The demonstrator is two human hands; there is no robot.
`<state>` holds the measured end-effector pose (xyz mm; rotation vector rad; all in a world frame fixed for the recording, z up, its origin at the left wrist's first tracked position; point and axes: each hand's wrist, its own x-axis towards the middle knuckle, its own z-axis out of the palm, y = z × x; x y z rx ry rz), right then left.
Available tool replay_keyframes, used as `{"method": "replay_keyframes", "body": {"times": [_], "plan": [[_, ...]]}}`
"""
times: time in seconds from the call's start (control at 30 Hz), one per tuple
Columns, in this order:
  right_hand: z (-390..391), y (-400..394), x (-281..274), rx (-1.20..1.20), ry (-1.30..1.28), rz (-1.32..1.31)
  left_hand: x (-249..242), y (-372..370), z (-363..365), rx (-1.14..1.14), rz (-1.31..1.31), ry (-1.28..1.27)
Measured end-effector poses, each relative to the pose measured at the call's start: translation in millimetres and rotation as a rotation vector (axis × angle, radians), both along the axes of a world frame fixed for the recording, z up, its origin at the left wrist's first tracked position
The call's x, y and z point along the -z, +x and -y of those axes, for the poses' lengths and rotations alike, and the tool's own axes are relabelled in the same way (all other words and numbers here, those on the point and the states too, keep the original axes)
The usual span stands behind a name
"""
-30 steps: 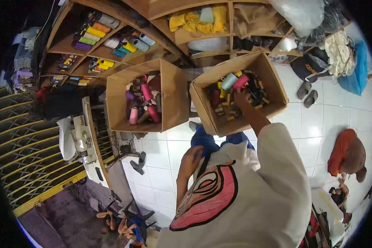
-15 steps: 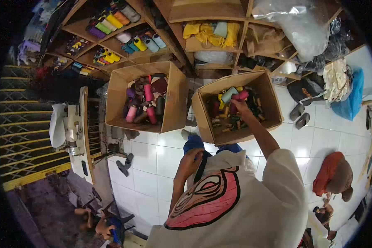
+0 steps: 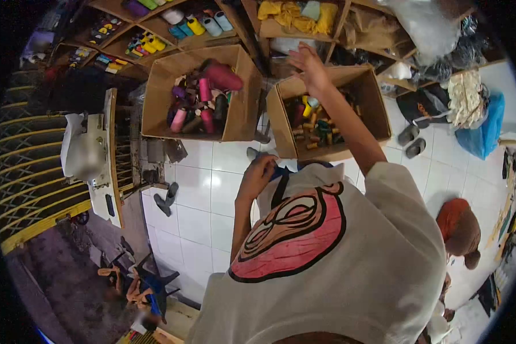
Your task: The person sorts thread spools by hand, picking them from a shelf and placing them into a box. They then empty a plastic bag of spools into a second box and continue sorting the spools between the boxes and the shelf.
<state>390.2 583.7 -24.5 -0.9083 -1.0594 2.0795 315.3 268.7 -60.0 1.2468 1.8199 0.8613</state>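
My right hand [image 3: 311, 70] is raised above the back of the right cardboard box [image 3: 282, 129], fingers spread with nothing in them. A maroon cone of thread [image 3: 221, 75], blurred by motion, is at the top of the left cardboard box [image 3: 243, 112], apart from my hand. Below it in that box lie a magenta spool [image 3: 204, 90], a pink spool [image 3: 178, 120] and other dark and purple ones. Small yellow and green spools [image 3: 327, 133] fill the right box. My left hand [image 3: 258, 176] has curled fingers near my waist, beside a black strap [image 3: 280, 190]; what it grips is hidden.
Wooden shelves [image 3: 192, 41] with thread cones stand behind the boxes. A sewing machine table [image 3: 112, 172] is at the left. Slippers [image 3: 165, 199] lie on the white tiled floor [image 3: 195, 221]. A blue bag [image 3: 480, 137] is at the right. Other people sit at the lower left and right.
My right hand has come up out of the right box and let go of the maroon thread cone, which is now over the left box. The view has tilted downward.
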Motion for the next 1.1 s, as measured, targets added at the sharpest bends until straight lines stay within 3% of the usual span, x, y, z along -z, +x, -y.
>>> {"method": "replay_keyframes", "body": {"times": [0.1, 0.17, 0.27, 0.37, 0.57, 0.67, 0.77, 0.8, 0.87, 0.9, 0.97, 1.03, 1.1], "plan": [[-20.0, 16.5, 61.6, 0.326, -0.178, 0.172, 10.9, -3.0, 8.8, -0.022, 0.014, -0.042], [-40.4, 33.1, 156.2, 0.244, -0.351, 0.284, 14.3, -1.3, 14.7, -0.052, 0.045, -0.077], [-26.8, 64.2, 293.8, 0.029, -0.696, 0.096, 14.6, 1.9, 16.5, -0.035, 0.055, -0.100], [16.7, 47.8, 333.7, -0.132, -0.372, 0.558, 8.0, 2.7, 14.4, -0.009, 0.074, -0.105], [36.5, 27.3, 317.0, -0.384, 0.163, 1.072, -16.7, 1.4, 1.1, -0.051, 0.106, -0.095], [49.5, 28.7, 320.9, -0.344, 0.591, 1.170, -25.2, 1.0, -3.5, -0.072, 0.139, -0.130], [36.9, 32.6, 393.0, -0.462, 0.713, 1.239, -18.5, 0.8, 1.7, -0.031, 0.146, -0.081], [42.1, 42.7, 436.5, -0.283, 0.571, 0.848, -21.7, 1.0, 0.3, -0.019, 0.116, -0.084], [46.2, 46.7, 414.7, -0.240, 0.603, 0.770, -29.0, 2.3, -4.4, 0.003, 0.062, -0.083], [49.3, 55.1, 355.2, -0.355, 0.786, 1.088, -29.6, 3.1, -5.1, 0.001, 0.027, -0.034], [61.8, 74.1, 292.0, -0.052, 0.453, 0.714, -19.9, 2.6, -5.4, 0.005, 0.029, 0.011], [68.2, 85.7, 207.6, 0.129, 0.036, 0.658, -21.4, 4.1, -11.0, -0.002, 0.081, -0.022], [69.7, 106.0, 187.9, 0.255, -0.243, 0.436, -22.0, 7.1, -17.5, 0.006, 0.098, -0.050]]}}
